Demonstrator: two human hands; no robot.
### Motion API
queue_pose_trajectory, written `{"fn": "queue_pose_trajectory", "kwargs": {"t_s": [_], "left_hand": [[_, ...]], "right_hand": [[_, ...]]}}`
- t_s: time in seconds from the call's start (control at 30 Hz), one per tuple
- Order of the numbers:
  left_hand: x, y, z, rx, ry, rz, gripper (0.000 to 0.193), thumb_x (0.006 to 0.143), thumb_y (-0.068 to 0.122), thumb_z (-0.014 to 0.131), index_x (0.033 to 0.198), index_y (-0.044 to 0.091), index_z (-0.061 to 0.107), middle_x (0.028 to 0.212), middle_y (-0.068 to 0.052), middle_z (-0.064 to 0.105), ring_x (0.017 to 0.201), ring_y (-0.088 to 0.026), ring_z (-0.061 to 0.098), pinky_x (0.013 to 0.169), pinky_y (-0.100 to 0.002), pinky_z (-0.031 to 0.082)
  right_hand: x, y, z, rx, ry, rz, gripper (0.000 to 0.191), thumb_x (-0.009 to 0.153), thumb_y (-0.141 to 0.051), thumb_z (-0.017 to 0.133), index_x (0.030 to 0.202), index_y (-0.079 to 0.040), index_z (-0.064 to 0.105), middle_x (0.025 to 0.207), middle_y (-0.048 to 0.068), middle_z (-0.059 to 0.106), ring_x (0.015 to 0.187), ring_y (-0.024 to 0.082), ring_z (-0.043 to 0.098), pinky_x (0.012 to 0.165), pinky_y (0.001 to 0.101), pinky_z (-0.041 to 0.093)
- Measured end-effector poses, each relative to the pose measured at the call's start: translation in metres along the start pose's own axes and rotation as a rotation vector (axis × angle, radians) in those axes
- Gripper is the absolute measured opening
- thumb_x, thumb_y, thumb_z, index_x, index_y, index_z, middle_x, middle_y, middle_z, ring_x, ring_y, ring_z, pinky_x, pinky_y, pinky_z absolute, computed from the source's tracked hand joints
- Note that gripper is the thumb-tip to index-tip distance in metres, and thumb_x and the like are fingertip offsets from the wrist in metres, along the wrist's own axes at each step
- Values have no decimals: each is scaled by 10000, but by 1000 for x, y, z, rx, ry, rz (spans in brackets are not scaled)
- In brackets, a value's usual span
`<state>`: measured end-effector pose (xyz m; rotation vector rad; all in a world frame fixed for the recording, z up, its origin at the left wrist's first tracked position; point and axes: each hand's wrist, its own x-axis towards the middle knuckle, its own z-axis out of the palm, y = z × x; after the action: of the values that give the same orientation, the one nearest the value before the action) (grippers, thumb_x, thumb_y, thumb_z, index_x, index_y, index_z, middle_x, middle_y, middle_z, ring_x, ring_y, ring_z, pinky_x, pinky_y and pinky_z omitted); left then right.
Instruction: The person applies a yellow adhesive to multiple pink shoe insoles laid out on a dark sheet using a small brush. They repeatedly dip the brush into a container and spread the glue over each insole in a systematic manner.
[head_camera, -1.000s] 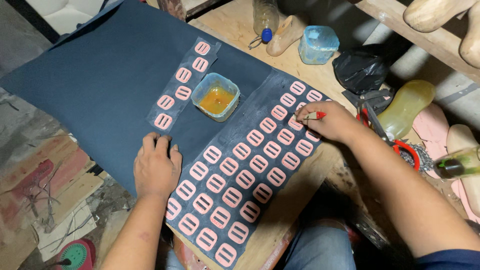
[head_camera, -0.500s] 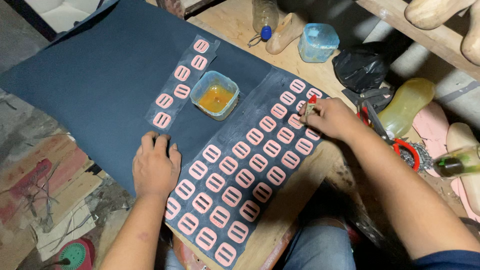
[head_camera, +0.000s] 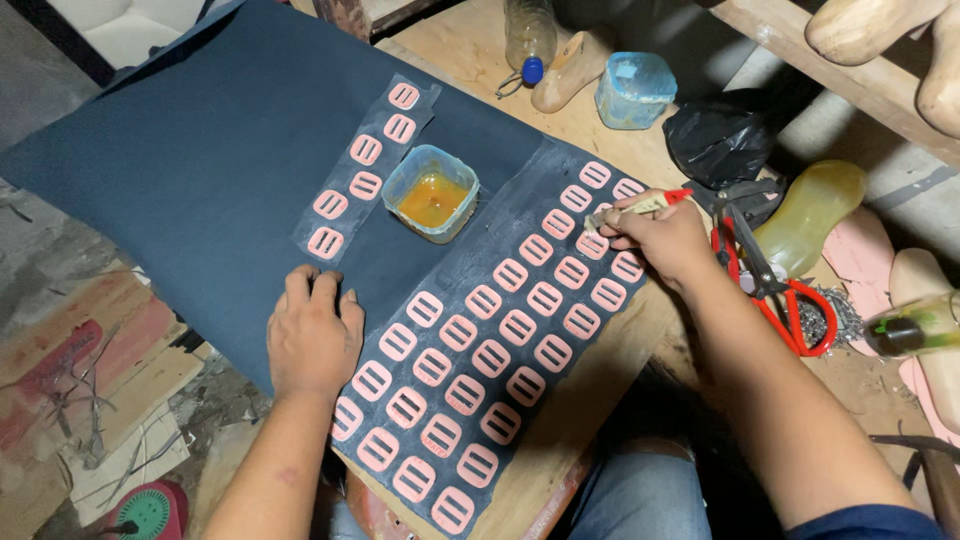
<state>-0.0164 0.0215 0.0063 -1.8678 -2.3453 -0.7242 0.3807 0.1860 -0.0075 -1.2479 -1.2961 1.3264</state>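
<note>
Right hand (head_camera: 660, 240) has its grip closed around a small brush (head_camera: 630, 209) with a red end, tip resting on one of the pink slotted pieces (head_camera: 515, 328) near the top of the big grid. Those pieces sit in diagonal rows on a dark sheet strip (head_camera: 470, 330) that runs down toward the person's knees. Left hand (head_camera: 315, 335) isn't holding anything — it's flat, palm down, fingers slightly curled, pressing on the big dark blue sheet (head_camera: 200, 150) just beside the left edge of the grid.

Between the hands, a bit further up, there's a small clear tub (head_camera: 431, 192) of orange-yellow glue sitting on the sheet. Left of the tub is a shorter strip (head_camera: 365, 170) with six more pink pieces. Off to the right on the wooden bench (head_camera: 590, 350) — red-handled scissors (head_camera: 770, 280), a black plastic bag (head_camera: 720, 135), a yellowish bottle (head_camera: 810, 215), and a lidded blue-tinted tub (head_camera: 634, 90).
</note>
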Motion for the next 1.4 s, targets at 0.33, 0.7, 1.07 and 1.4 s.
{"fn": "queue_pose_trajectory", "kwargs": {"t_s": [0.33, 0.7, 1.07, 1.4], "left_hand": [[1, -1, 0, -5, 3, 6, 315, 930, 262, 615, 1168, 70, 693, 1296, -152, 583, 1128, -373, 605, 951, -487, 472], [0, -1, 1, -4, 13, 9, 307, 930, 257, 623, 1160, 69, 699, 1294, -154, 587, 1132, -368, 609, 950, -485, 477], [0, -1, 0, -9, 36, 23, 307, 934, 253, 619, 1164, 67, 700, 1270, -151, 594, 1104, -371, 618, 946, -484, 484], [0, 1, -1, 4, 14, 17, 314, 936, 258, 616, 1174, 70, 694, 1279, -156, 589, 1102, -375, 616, 939, -487, 481]], "right_hand": [[-31, 11, -8, -269, -17, -102, 97, 938, -71, 695, 972, 17, 719, 803, 105, 709, 642, 129, 641, 592, 271, 527], [-34, -20, 32, -62, 184, 44, 124, 902, -121, 724, 1004, -52, 710, 781, 54, 745, 589, 105, 642, 484, 238, 456], [-49, -21, 3, -690, 153, -170, 135, 889, -165, 727, 902, -31, 732, 701, 54, 731, 632, 122, 692, 606, 282, 526], [-41, -22, 15, -391, 68, -28, 220, 962, -208, 670, 873, -8, 693, 732, 64, 750, 581, 132, 637, 551, 297, 503]]}}
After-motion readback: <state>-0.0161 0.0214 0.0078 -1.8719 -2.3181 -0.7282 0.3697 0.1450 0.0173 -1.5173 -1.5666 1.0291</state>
